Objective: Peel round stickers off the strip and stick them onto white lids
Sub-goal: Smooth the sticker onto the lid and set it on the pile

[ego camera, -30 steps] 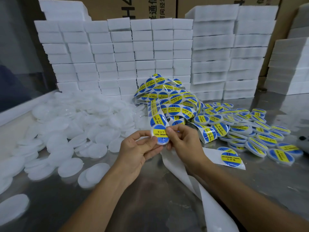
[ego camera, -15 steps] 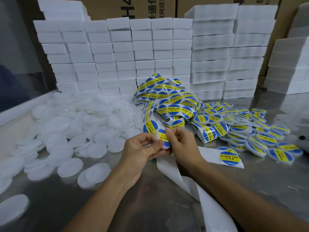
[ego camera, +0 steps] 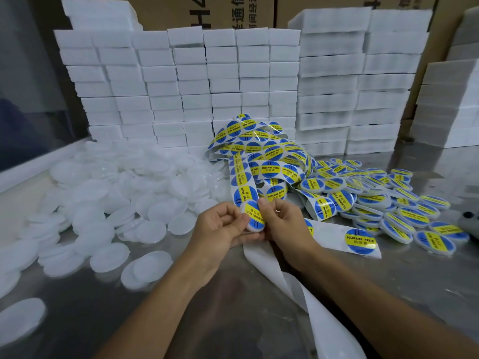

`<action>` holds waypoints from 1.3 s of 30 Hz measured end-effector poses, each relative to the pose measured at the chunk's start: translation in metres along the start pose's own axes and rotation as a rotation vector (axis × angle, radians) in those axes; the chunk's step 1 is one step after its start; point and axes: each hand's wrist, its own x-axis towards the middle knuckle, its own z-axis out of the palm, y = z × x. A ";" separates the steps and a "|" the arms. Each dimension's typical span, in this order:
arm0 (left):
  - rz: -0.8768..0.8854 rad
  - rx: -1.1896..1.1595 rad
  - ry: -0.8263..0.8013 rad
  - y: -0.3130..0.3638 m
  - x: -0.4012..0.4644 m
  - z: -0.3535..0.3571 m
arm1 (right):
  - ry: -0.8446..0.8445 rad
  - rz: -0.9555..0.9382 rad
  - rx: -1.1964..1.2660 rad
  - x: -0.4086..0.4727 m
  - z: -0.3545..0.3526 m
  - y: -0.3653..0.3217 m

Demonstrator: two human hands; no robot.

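Observation:
My left hand (ego camera: 220, 226) and my right hand (ego camera: 282, 224) meet at the table's middle, both pinching one white lid (ego camera: 254, 216) tilted on edge, with a blue and yellow round sticker on its face. Just above the lid runs the sticker strip (ego camera: 243, 182), which leads back to a tangled pile of strip (ego camera: 261, 149). Bare white backing (ego camera: 274, 270) trails down between my forearms. Plain white lids (ego camera: 124, 193) lie heaped at the left. Several stickered lids (ego camera: 383, 203) are spread at the right.
Stacks of white foam blocks (ego camera: 233, 81) wall the back of the metal table (ego camera: 181, 320), with cardboard boxes behind. A strip end with one sticker (ego camera: 360, 240) lies right of my right hand. A dark object (ego camera: 469, 216) sits at the right edge.
The lid with its sticker has turned from facing me to tilted on edge between my fingers. Both hands stayed in about the same place.

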 end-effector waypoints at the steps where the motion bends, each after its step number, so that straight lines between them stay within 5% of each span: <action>1: -0.015 -0.021 0.030 0.000 0.001 -0.001 | -0.016 -0.001 0.005 0.000 0.000 0.001; 7: -0.063 -0.057 0.226 -0.003 0.010 -0.010 | -0.122 -0.094 -0.096 -0.007 0.004 -0.004; 16: -0.027 -0.004 0.262 -0.013 0.011 -0.009 | -0.073 -0.128 -0.124 -0.007 0.006 -0.002; 23: -0.032 0.209 0.381 -0.020 0.017 -0.015 | 0.010 0.231 0.293 -0.003 0.005 -0.008; 32: -0.021 0.383 0.291 -0.020 0.014 -0.015 | -0.254 0.412 0.589 -0.007 -0.001 -0.026; 35: -0.037 0.341 0.290 -0.017 0.012 -0.014 | -0.183 0.370 0.624 -0.002 -0.008 -0.032; 39: 0.009 0.286 0.337 -0.014 0.011 -0.012 | 0.176 0.217 0.468 0.012 -0.034 -0.039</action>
